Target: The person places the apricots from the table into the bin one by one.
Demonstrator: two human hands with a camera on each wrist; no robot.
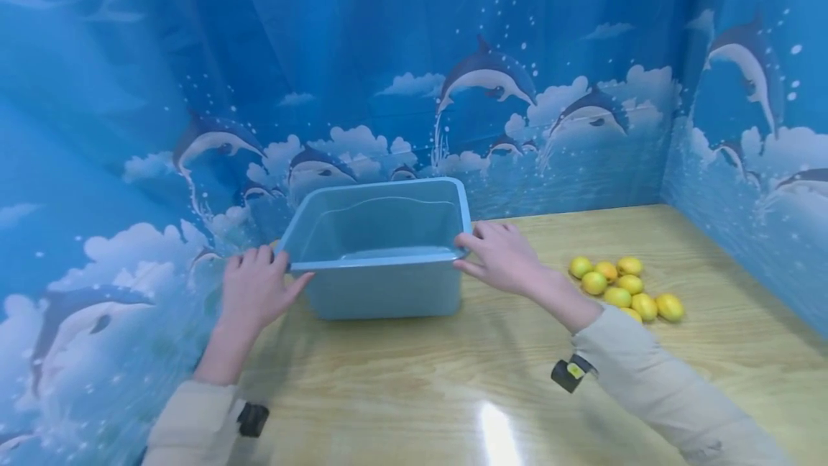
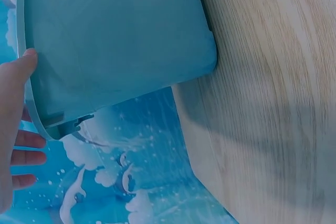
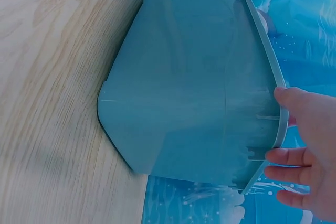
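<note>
A light blue plastic storage bin stands upright on the wooden table, its inside bare where it shows. My left hand grips the rim at the near left corner; in the left wrist view the thumb lies on the front wall, while the other fingers reach beyond the rim. At the near right corner, my right hand pinches the rim between thumb and index finger. In the right wrist view its remaining fingers extend along the bin's side.
To the right on the wooden table lies a group of several yellow and greenish lemons. A blue curtain printed with dolphins hangs behind the table and along its sides.
</note>
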